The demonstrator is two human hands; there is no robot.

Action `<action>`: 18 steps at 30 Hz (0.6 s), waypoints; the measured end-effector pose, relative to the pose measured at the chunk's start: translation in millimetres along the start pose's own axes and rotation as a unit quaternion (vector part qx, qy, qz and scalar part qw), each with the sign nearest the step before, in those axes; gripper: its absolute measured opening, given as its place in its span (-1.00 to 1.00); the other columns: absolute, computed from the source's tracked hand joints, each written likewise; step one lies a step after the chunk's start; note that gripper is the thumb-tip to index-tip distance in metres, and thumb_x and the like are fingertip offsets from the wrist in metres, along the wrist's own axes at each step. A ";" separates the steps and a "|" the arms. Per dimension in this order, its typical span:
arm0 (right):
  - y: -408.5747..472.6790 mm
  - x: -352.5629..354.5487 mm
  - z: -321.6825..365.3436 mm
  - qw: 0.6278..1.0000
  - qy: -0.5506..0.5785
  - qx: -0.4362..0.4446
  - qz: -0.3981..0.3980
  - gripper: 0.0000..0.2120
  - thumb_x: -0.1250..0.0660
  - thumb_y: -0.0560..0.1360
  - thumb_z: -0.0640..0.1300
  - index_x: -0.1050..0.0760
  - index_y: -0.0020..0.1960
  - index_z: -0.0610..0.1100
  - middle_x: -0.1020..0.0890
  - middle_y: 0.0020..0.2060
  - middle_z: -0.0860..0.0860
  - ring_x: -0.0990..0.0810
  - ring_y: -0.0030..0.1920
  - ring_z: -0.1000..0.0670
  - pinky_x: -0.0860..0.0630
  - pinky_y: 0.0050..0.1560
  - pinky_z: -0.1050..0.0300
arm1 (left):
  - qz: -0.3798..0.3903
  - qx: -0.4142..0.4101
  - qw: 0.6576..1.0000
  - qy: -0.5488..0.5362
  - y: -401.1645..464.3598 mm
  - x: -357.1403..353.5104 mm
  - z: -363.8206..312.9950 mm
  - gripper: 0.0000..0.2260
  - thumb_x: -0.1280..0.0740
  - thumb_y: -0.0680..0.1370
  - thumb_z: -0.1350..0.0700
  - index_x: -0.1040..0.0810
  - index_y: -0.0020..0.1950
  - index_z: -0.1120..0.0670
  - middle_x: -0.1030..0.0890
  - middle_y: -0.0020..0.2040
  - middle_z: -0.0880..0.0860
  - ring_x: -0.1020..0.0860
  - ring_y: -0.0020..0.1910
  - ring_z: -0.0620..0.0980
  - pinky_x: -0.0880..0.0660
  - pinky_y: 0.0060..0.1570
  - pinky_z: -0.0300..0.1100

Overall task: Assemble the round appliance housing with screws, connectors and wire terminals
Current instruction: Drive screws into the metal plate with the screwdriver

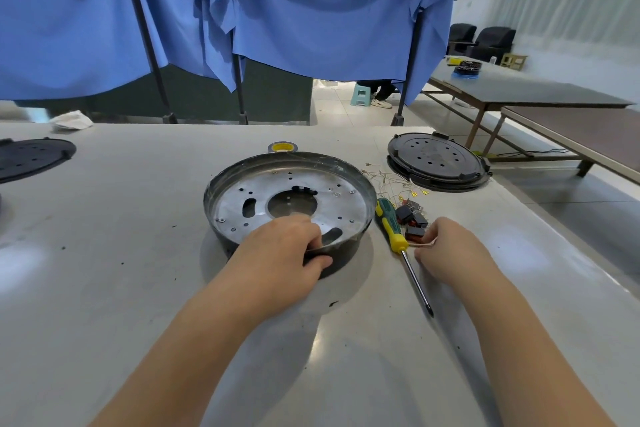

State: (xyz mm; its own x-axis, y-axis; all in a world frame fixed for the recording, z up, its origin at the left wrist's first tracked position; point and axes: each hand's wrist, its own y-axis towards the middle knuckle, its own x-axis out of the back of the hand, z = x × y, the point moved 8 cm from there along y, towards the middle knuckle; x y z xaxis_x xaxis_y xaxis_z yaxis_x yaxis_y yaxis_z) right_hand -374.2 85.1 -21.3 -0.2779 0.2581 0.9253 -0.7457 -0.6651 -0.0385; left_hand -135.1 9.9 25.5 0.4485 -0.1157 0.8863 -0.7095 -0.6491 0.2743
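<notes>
Left hand (277, 253): gripped the round housing (291, 204) by its near rim.
Right hand (450, 250): fingers curled among connectors (414, 218) beside the screwdriver (398, 236); hold unclear.
Desk (138, 218): open near edge.

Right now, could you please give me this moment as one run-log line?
left hand: grips round dark metal housing rim | right hand: picking at small part by dark connectors | green-yellow screwdriver: idle on table

One round housing (291, 199), one screwdriver (393, 227) and one roll of tape (283, 147) are lying on the worktop (138, 288). Two black round lids (438, 161) (33, 156) are sitting there too. Two hands (277, 253) (450, 250) are showing.
</notes>
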 end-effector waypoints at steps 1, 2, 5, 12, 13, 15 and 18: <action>0.6 1.2 -0.7 1.000 -0.002 0.002 -0.008 -0.87 -0.31 0.49 -0.19 -0.42 -0.02 -0.02 -0.52 -0.01 -0.03 -0.48 -0.06 -0.08 -0.37 -0.18 0.14 | -0.001 0.000 1.000 -0.001 0.1 0.2 0.1 -0.77 -0.35 0.54 -0.06 -0.43 -0.26 -0.02 -0.45 -0.23 -0.11 -0.43 -0.20 -0.14 -0.36 -0.20 -0.20; 1.2 1.5 -1.0 1.000 -0.005 0.004 -0.010 -0.86 -0.30 0.50 -0.18 -0.42 0.02 -0.02 -0.51 0.01 -0.04 -0.48 -0.04 -0.08 -0.38 -0.17 0.13 | -0.001 0.001 1.000 -0.001 0.3 0.4 0.1 -0.77 -0.35 0.54 -0.06 -0.43 -0.25 -0.02 -0.45 -0.23 -0.11 -0.43 -0.20 -0.14 -0.37 -0.20 -0.20; 2.8 -2.2 -1.2 1.000 -0.008 0.008 0.006 -0.92 -0.29 0.53 -0.18 -0.45 -0.05 -0.01 -0.54 0.04 -0.05 -0.49 -0.04 -0.07 -0.38 -0.14 0.15 | 0.000 0.002 1.000 -0.002 0.5 0.8 -0.4 -0.76 -0.35 0.54 -0.06 -0.40 -0.27 -0.04 -0.44 -0.23 -0.11 -0.43 -0.21 -0.14 -0.38 -0.19 -0.21; 3.2 1.9 -2.1 1.000 0.006 0.009 -0.020 -0.86 -0.32 0.53 -0.14 -0.40 0.05 -0.03 -0.47 0.00 -0.05 -0.44 -0.08 -0.07 -0.32 -0.24 0.13 | 0.000 0.005 1.000 -0.009 -0.5 1.7 -0.5 -0.77 -0.35 0.54 -0.05 -0.42 -0.26 -0.03 -0.45 -0.23 -0.11 -0.44 -0.21 -0.15 -0.42 -0.17 -0.19; 3.3 1.7 -2.7 1.000 0.003 0.008 -0.022 -0.84 -0.32 0.53 -0.13 -0.39 0.08 -0.03 -0.47 0.02 -0.06 -0.45 -0.06 -0.07 -0.34 -0.21 0.13 | 0.000 0.005 1.000 -0.009 -0.4 1.8 -0.6 -0.77 -0.35 0.54 -0.05 -0.41 -0.27 -0.04 -0.45 -0.23 -0.11 -0.43 -0.21 -0.15 -0.42 -0.17 -0.19; 3.5 0.6 -4.2 1.000 -0.007 0.003 -0.020 -0.84 -0.30 0.55 -0.10 -0.43 0.12 -0.04 -0.49 0.09 -0.07 -0.48 0.00 -0.09 -0.40 -0.13 0.12 | 0.001 0.005 1.000 -0.010 0.0 1.6 -0.9 -0.76 -0.35 0.54 -0.05 -0.39 -0.28 -0.05 -0.45 -0.23 -0.11 -0.43 -0.21 -0.15 -0.42 -0.16 -0.18; 4.2 -1.8 -6.9 1.000 -0.015 -0.008 -0.012 -0.80 -0.30 0.56 -0.04 -0.49 0.15 -0.07 -0.48 0.15 -0.11 -0.51 0.10 -0.15 -0.45 -0.04 0.09 | 0.001 0.004 1.000 -0.009 0.5 1.6 -1.5 -0.76 -0.35 0.54 -0.05 -0.39 -0.28 -0.05 -0.45 -0.22 -0.11 -0.43 -0.20 -0.15 -0.43 -0.15 -0.17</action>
State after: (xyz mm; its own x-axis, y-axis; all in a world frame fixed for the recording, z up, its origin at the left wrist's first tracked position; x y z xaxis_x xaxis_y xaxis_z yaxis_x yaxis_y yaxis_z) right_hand -381.1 86.7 -25.7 -0.2410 0.2531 0.9369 -0.7619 -0.6474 -0.0212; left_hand -135.5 10.6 27.7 0.4569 -0.1305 0.8799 -0.7065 -0.6543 0.2698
